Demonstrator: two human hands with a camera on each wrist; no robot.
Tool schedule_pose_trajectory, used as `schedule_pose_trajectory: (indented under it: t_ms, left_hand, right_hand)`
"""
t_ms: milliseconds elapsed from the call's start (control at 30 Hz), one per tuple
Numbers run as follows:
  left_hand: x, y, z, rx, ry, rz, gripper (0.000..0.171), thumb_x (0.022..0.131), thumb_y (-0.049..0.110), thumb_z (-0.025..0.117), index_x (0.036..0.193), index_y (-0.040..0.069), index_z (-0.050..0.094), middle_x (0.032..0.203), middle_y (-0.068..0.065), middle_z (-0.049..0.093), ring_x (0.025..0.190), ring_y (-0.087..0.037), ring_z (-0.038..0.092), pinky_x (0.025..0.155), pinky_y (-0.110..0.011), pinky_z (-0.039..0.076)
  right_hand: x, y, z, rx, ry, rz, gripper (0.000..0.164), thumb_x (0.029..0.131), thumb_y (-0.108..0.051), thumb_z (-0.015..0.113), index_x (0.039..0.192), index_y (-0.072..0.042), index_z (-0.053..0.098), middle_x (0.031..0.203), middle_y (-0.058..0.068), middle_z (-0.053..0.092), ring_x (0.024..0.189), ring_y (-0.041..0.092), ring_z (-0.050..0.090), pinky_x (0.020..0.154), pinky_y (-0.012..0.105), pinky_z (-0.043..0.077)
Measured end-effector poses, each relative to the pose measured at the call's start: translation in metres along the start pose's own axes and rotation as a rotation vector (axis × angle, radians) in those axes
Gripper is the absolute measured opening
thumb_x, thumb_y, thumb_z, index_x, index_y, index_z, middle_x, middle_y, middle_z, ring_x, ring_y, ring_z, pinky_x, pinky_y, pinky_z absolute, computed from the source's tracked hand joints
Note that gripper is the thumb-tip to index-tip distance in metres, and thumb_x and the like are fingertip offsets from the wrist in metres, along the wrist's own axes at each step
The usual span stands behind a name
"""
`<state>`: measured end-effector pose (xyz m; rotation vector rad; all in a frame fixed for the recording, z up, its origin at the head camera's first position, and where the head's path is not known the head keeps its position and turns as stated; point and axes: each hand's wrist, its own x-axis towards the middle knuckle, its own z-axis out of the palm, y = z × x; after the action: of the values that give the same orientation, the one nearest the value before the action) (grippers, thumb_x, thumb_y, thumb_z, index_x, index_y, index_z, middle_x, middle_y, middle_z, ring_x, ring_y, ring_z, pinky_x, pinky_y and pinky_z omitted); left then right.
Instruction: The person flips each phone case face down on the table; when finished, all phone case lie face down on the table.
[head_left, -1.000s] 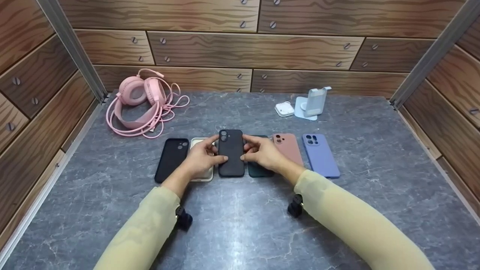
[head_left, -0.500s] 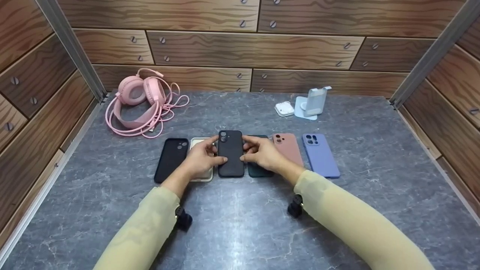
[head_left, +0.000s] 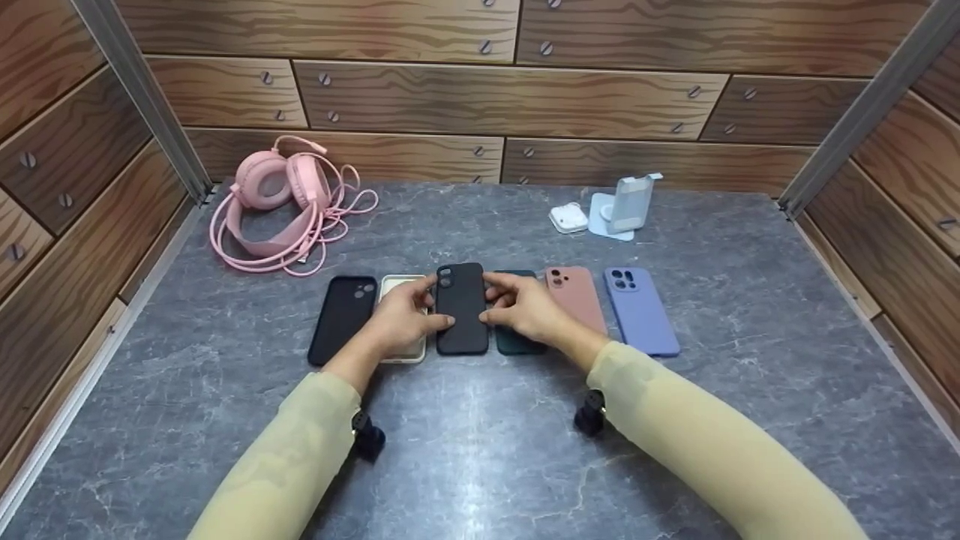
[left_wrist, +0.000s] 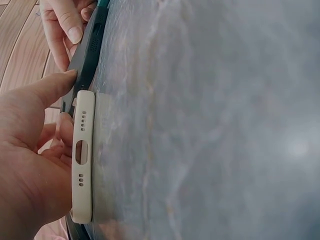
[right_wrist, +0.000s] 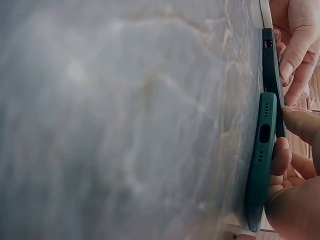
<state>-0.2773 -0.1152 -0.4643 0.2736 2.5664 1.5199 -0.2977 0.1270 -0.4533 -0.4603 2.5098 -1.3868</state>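
Observation:
A black phone case (head_left: pixel 463 319) stands in the middle of a row, camera cutout at its far end. My left hand (head_left: pixel 399 319) grips its left edge, thumb on the near part and index finger by the far corner. On the opposite edge my right hand (head_left: pixel 531 309) holds it the same way. In both wrist views its far end tilts up from the table. Beneath my left hand lies a cream case (left_wrist: pixel 84 170), partly hidden; a dark green case (right_wrist: pixel 260 165) lies beneath my right hand.
Left in the row is another black case (head_left: pixel 341 322); right are a pink case (head_left: pixel 579 296) and a purple-blue case (head_left: pixel 643 315). Pink headphones (head_left: pixel 274 195) with a coiled cable lie back left. White earphones (head_left: pixel 568 218) and a light blue phone stand (head_left: pixel 631 206) sit back right.
The far end of the middle black case has sunk slightly toward the table, with both hands keeping their grip on its edges. The other things have stayed in place.

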Motion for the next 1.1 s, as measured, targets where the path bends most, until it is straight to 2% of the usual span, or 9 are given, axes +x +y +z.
schedule_pose_trajectory:
  t_ms: [167,400,667,1100]
  left_hand:
    - [-0.0005,0.0016,0.0010,0.053,-0.003,0.011,0.077,0.091,0.014,0.084,0.155,-0.005,0.048,0.109,-0.008,0.060,0.099,-0.024,0.054,0.092,-0.040,0.045]
    - [0.0002,0.0013,0.0013,0.079,-0.001,0.018,0.075,0.090,0.015,0.085,0.154,-0.005,0.050,0.110,-0.009,0.061,0.103,-0.027,0.056,0.097,-0.042,0.046]
    - [-0.0006,0.0024,0.0008,0.076,-0.005,0.055,0.076,0.089,0.012,0.085,0.152,-0.010,0.049,0.102,-0.007,0.058,0.092,-0.022,0.053,0.087,-0.036,0.044]
    - [0.0012,0.0001,0.0004,0.089,-0.004,0.041,0.074,0.090,0.013,0.084,0.153,-0.009,0.050,0.105,-0.008,0.060,0.095,-0.023,0.054,0.090,-0.038,0.045]
  right_hand:
    - [-0.0006,0.0009,0.0004,-0.015,0.001,-0.014,0.071,0.090,-0.003,0.083,0.155,0.001,0.052,0.123,0.013,0.069,0.097,0.018,0.064,0.081,0.026,0.052]
    - [-0.0011,0.0000,0.0007,-0.039,-0.004,-0.011,0.072,0.090,-0.004,0.084,0.155,-0.001,0.053,0.124,0.012,0.068,0.097,0.018,0.064,0.083,0.027,0.052]
    - [-0.0026,-0.0007,0.0009,-0.047,-0.004,-0.004,0.072,0.090,-0.005,0.084,0.155,-0.004,0.053,0.126,0.011,0.068,0.100,0.019,0.062,0.085,0.029,0.051]
    - [-0.0007,-0.0018,0.0026,-0.116,0.007,-0.002,0.062,0.090,-0.008,0.086,0.147,-0.004,0.063,0.127,0.013,0.071,0.099,0.020,0.065,0.088,0.033,0.053]
